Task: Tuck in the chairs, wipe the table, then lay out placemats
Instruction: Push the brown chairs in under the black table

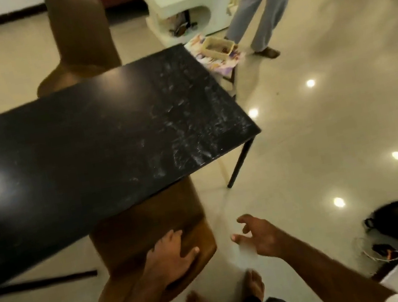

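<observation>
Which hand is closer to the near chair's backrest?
Left. The left hand lies flat on top of the near chair's backrest, touching it. The right hand hangs open in the air to the right of the backrest, apart from it.

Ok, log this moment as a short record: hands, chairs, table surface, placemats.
left hand: palm down on the near chair's backrest top, fingers spread over it
right hand: open, in the air beside the chair, holding nothing
near chair: seat under the table edge
far chair: at the opposite side, seat partly under the table
table: black top, whitish smears at its right end
placemats: none on the table
</observation>
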